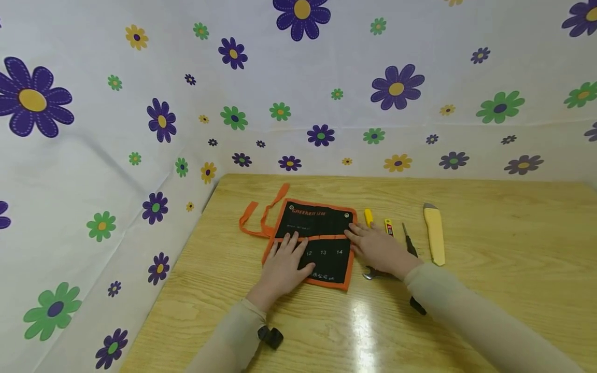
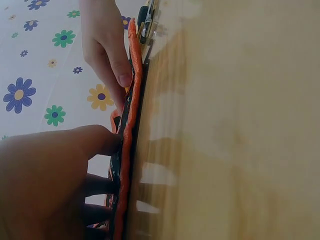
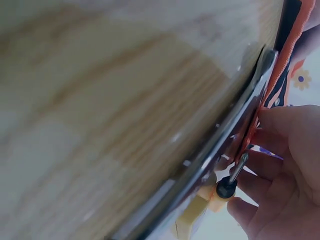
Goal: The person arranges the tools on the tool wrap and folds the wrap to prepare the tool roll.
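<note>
A black tool pouch [image 1: 328, 224] with orange trim lies flat on the table, its pockets marked with numbers such as 12, 13 and 14. My left hand [image 1: 282, 269] rests on its lower left part with fingers spread. At the pouch's right edge, the fingertips of my right hand [image 1: 379, 249] touch the orange trim, fingers extended. Under and beside that hand lies a metal wrench [image 1: 370, 274], seen long and close in the right wrist view. A thin screwdriver [image 1: 409, 243] with a black handle is just right of the hand, partly hidden by the arm.
Orange ties [image 1: 254, 228] trail from the pouch's left side. A yellow-handled tool [image 1: 435, 235] with a grey end lies at the right. Two small yellow items, a plain one [image 1: 368, 216] and a labelled one [image 1: 389, 226], sit behind my right hand. Flowered cloth [image 1: 354, 62] hangs behind the table [image 1: 513, 269].
</note>
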Available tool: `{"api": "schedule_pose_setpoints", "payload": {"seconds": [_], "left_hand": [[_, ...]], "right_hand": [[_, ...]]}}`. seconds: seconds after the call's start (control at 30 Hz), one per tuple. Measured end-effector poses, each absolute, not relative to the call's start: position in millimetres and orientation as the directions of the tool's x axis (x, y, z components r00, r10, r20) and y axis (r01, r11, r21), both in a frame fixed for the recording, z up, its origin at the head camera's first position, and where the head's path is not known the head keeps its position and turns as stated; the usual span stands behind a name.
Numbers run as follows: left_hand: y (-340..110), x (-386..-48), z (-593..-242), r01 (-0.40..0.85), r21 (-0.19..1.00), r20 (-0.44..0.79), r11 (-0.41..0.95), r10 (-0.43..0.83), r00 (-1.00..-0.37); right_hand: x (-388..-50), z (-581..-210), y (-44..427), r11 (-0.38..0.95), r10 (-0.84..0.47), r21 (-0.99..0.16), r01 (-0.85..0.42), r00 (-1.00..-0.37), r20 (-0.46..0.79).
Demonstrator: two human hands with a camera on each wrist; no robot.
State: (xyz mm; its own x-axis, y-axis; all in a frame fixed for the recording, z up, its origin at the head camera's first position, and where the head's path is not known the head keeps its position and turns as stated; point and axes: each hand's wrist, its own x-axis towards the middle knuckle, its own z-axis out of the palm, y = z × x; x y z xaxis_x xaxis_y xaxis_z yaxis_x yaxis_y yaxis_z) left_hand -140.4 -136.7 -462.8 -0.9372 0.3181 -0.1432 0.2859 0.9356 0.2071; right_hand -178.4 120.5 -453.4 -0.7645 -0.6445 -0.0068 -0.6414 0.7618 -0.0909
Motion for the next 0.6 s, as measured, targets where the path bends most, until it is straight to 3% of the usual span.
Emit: {"api": "schedule_pose_setpoints", "payload": {"seconds": [0.3,0.47,0.6], "left_hand": [[-138.0,-144.5,-461.1,0.270,0.190,-0.143,0.944,0.298,-0.944],[-141.0,-148.5,-461.5,0.262,0.179,-0.148,0.949,0.289,-0.946],[-143.9,-151.2,-461.1,0.250,0.183,-0.150,0.951,0.278,-0.949]], "right_hand": [[-171.6,-452.2,118.6,0.743,-0.666,-0.061,-0.666,-0.746,0.033],[-171.1,-450.9,118.7,0.664,-0.743,0.063,-0.745,-0.647,0.172],[-170.9,-451.0,117.2,0.619,-0.780,0.084,-0.781,-0.597,0.190]]}}
